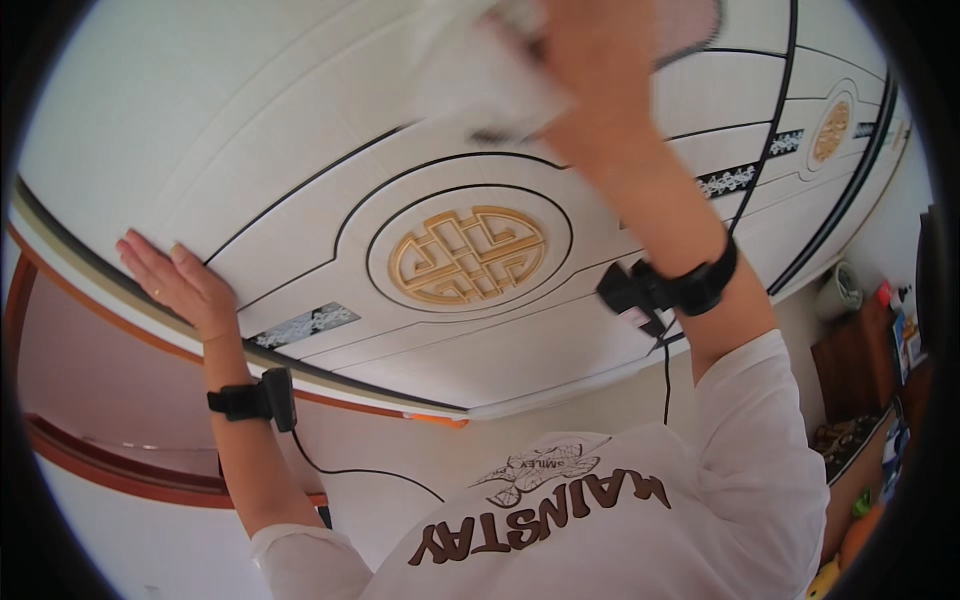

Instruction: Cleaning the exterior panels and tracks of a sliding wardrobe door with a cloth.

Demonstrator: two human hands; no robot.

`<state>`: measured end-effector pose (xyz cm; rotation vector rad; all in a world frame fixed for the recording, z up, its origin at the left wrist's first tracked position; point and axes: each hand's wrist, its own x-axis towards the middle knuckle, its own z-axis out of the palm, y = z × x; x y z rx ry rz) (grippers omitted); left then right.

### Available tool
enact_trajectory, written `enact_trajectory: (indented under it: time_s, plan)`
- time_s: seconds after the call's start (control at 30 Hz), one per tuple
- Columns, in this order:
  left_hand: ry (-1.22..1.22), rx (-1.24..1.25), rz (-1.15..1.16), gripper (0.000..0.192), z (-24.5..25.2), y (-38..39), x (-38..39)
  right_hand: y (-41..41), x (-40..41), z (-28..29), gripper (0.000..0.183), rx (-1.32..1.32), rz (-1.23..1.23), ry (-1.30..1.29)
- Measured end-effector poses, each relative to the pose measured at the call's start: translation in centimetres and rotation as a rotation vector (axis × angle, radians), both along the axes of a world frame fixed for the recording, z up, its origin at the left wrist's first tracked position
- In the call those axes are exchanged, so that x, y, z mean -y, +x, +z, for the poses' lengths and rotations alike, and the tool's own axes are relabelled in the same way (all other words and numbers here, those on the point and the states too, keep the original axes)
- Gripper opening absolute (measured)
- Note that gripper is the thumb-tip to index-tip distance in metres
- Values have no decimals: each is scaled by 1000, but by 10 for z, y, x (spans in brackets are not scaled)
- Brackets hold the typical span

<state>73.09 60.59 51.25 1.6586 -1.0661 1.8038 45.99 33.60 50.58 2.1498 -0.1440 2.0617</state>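
Note:
A pale wardrobe door [300, 225] with black line inlays stands in front of me. Flat against its left edge rests my left hand [180, 281], holding nothing, with the thumb apart from the fingers. Higher up, my right hand [551, 41] is blurred and partly cut off by the top of the view. It grips a white cloth [465, 82] against the door's upper part; the exact finger positions are hard to see. Below the cloth is a round gold lattice emblem [469, 255]. A dark patterned inlay strip [304, 326] lies beside my left wrist.
More door panels with another gold emblem [831, 131] continue to the right. A red-brown wooden frame [127, 465] is at the lower left. At the right stand a brown wooden cabinet [851, 360] and a pale bin-like container [840, 292]. Black cables hang from both wrist straps.

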Motion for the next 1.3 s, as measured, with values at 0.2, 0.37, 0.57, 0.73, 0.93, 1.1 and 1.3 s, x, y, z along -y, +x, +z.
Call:
enact_trajectory:
  time_s: [0.2, 0.37, 0.57, 0.73, 0.93, 1.1, 1.3]
  plan:
    - [6, -49, 40, 57, 3, -8, 10, 46, -44, -142, 38, -511, 365, -290]
    - [20, -25, 74, 54, 2, -4, -3, 8, -34, -104, 40, -970, 1333, 335]
    - [44, 5, 57, 55, -6, -6, -9, -18, 12, -56, 55, -118, -22, 32]
    - [218, -102, -49, 55, -23, -13, -34, 2, 18, -38, 39, 279, 144, 294]
    - [582, -369, -200, 56, -80, -35, -97, 97, -110, -80, 60, -160, 129, 304]
    - [540, -529, -195, 60, -140, -28, -168, 150, -169, -133, 46, -457, 271, -373]
    - [353, -673, -233, 61, -160, -5, -222, 200, -198, -7, 50, 7, 158, -290]
